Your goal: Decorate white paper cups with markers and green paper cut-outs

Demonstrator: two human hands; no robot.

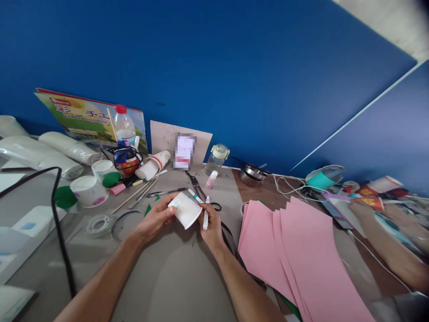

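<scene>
Between my hands a white paper cup [186,211] lies tilted on its side, with faint teal marks near its base. My left hand [163,215] is closed round the base end, thumb on the side. At the rim end my right hand [212,226] holds a slim white marker [205,220] with a pink part at its upper end. Its fingers are also near the cup's rim; whether they touch it I cannot tell. Just beyond the cup lies a white marker with a teal band [194,195]. Scissors [194,180] lie behind, partly hidden by my right hand.
Pink paper sheets [284,250] spread at right. Another person's hands [368,214] work at far right. Behind stand a phone [184,151], a glass jar [217,160] and a glue stick [211,180]. Left are paper cups [89,191], a tape roll [99,225] and a black cable [56,223].
</scene>
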